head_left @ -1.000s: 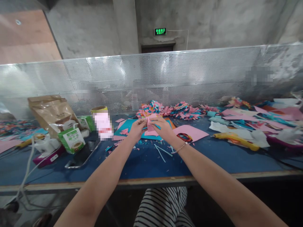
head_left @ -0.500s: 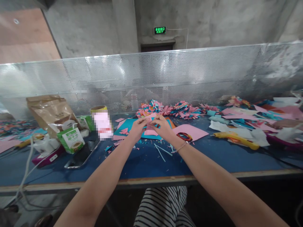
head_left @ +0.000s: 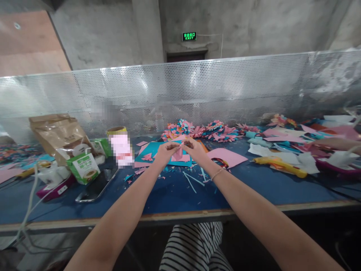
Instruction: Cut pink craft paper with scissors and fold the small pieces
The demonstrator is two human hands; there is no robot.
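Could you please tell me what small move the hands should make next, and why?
I would probably press the pink paper piece more firmly along its bend: the left hand and right hand both pinch it, and it looks creased rather than flat, though they partly hide it.

Blue table (head_left: 175, 201) with phone (head_left: 97, 187), paper strips (head_left: 189, 182)

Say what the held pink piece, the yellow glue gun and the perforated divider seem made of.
Pink piece: probably matte paper, since it looks thin and folded.
Glue gun: likely smooth, hard plastic, by its rigid-looking yellow body.
Perforated divider: apparently bare, shiny metal, judging by silvery glare and regular perforations.
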